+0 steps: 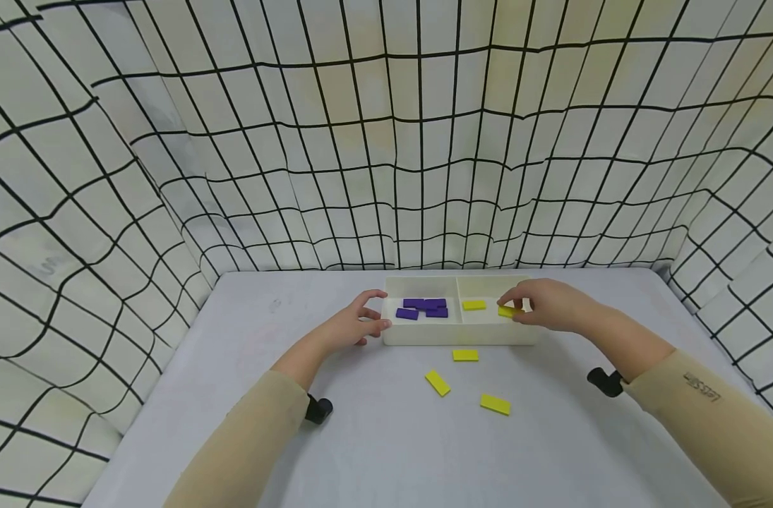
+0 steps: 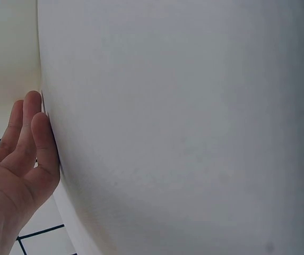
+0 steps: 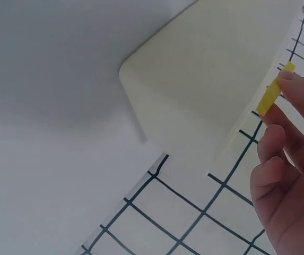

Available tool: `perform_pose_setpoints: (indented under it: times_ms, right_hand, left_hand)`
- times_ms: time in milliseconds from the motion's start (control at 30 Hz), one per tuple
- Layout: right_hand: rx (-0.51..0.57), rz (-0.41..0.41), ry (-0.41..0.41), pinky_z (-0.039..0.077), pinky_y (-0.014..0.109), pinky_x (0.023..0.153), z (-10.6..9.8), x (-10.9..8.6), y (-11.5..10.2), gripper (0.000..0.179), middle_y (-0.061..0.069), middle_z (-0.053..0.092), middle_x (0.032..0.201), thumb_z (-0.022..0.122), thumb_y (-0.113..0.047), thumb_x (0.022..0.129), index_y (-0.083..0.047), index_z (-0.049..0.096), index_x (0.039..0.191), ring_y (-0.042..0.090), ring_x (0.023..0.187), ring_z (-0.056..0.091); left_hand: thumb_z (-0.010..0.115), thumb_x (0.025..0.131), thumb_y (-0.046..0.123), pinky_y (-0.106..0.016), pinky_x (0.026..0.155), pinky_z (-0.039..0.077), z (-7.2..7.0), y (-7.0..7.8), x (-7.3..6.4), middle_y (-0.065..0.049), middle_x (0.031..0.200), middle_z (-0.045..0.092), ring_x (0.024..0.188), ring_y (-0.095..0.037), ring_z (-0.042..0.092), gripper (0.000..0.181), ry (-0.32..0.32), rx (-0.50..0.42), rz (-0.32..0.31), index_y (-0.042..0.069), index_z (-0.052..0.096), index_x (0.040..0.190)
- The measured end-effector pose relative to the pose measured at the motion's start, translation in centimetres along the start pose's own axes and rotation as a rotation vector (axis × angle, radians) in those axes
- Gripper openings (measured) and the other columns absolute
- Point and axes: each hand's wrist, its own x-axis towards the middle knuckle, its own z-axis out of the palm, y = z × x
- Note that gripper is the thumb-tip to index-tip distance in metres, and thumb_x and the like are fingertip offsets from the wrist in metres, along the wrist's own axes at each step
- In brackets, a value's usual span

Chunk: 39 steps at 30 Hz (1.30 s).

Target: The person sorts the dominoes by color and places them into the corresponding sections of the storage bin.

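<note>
A white two-compartment box (image 1: 459, 334) sits on the table. My right hand (image 1: 554, 303) pinches a small flat yellow block (image 3: 271, 96) between thumb and fingertips, over the right compartment. Another yellow block (image 1: 474, 305) lies inside that compartment. Several purple blocks (image 1: 407, 314) lie in the left compartment, some overlapping. At the box's left end rests my left hand (image 1: 344, 326), its relaxed fingers against the outer wall and no block in them. In the left wrist view, the left hand's fingers (image 2: 46, 141) extend loosely beside the box.
Three loose yellow blocks lie on the white table (image 1: 373, 437) in front of the box: one near its front wall (image 1: 465, 355), one slanted (image 1: 437, 383) and one closest to me (image 1: 495, 404). Black-grid netting (image 1: 418, 127) over pale walls surrounds the table's back and sides.
</note>
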Motion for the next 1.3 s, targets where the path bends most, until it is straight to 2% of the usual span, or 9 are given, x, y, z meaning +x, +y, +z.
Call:
perform_pose_setpoints:
  times_ms: [333,600,833,1167,1300]
  right_hand:
    - [-0.061,0.011,-0.022,0.049,0.038,0.077,0.4,2.7,1.1,0.03,-0.003,0.064,0.096,0.071,-0.016,0.091,-0.017,0.07,0.121,0.018,0.085,0.056]
    - [-0.187,0.013,-0.052,0.049,0.038,0.078,1.4,4.3,1.8,0.03,-0.005,0.063,0.093,0.073,-0.017,0.09,-0.019,0.07,0.121,0.016,0.084,0.055]
    - [-0.244,0.007,-0.065,0.051,0.043,0.084,1.8,5.2,1.3,0.026,-0.001,0.066,0.097,0.072,-0.014,0.09,-0.018,0.072,0.116,0.019,0.087,0.058]
    - [-0.331,0.006,-0.057,0.051,0.043,0.083,2.9,6.3,1.9,0.022,0.0,0.067,0.098,0.072,-0.015,0.09,-0.016,0.073,0.112,0.019,0.086,0.06]
    - [-0.335,0.023,-0.067,0.051,0.045,0.084,3.1,6.6,1.8,0.021,0.002,0.068,0.103,0.071,-0.014,0.09,-0.015,0.073,0.11,0.02,0.089,0.061]
  left_hand:
    - [0.071,0.092,0.041,-0.036,0.083,0.051,-0.1,0.1,-0.3,-0.009,0.132,0.055,0.1,-0.018,0.065,0.067,0.002,0.0,-0.003,0.042,0.031,0.146]
    - [0.071,0.091,0.044,-0.037,0.084,0.052,-0.1,0.2,-0.3,-0.007,0.131,0.055,0.101,-0.017,0.065,0.068,-0.002,-0.005,-0.006,0.043,0.031,0.146]
    - [0.072,0.09,0.044,-0.036,0.083,0.051,-0.1,0.1,-0.2,-0.007,0.13,0.056,0.1,-0.017,0.065,0.068,-0.001,-0.006,0.0,0.043,0.032,0.145]
    - [0.07,0.093,0.04,-0.036,0.081,0.051,-0.1,0.1,-0.2,-0.008,0.131,0.056,0.1,-0.018,0.065,0.066,0.001,0.009,-0.001,0.042,0.031,0.146]
    - [0.07,0.093,0.038,-0.035,0.08,0.051,-0.1,0.1,-0.2,-0.008,0.131,0.056,0.099,-0.018,0.065,0.065,0.004,0.009,-0.002,0.042,0.032,0.146]
